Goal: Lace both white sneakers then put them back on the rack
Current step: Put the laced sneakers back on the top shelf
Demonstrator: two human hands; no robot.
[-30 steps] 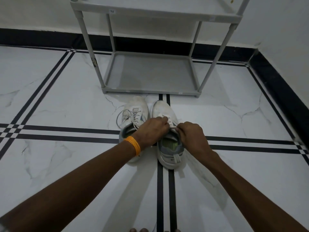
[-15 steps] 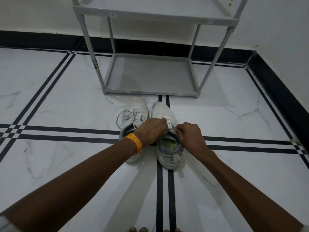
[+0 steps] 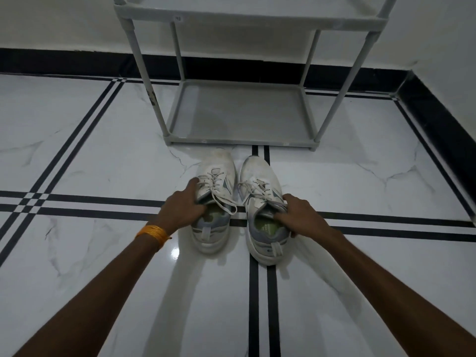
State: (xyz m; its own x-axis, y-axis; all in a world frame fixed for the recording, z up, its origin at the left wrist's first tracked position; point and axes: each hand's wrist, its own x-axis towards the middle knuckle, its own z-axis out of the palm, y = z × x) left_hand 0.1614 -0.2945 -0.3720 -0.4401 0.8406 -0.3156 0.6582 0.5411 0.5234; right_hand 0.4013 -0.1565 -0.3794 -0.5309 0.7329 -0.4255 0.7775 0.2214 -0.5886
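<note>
Two white sneakers stand side by side on the floor, toes toward the rack. My left hand [image 3: 184, 206], with an orange band at the wrist, grips the collar of the left sneaker [image 3: 215, 194], fingers inside its opening. My right hand [image 3: 300, 215] grips the collar of the right sneaker [image 3: 260, 199] the same way. Both shoes show white laces crossed over the tongue, with loose ends hanging between them. The grey rack [image 3: 240, 143] stands just beyond the toes, its bottom shelf bare.
White marble floor with black inlay stripes [image 3: 260, 305] spreads all around. A black skirting runs along the white wall [image 3: 64, 63] behind the rack and along the right wall. The rack's upper shelf [image 3: 247, 16] sits at the top edge.
Both hands left the right sneaker's laces. My left hand moved over to the left sneaker's collar and my right hand shifted onto the right sneaker's collar.
</note>
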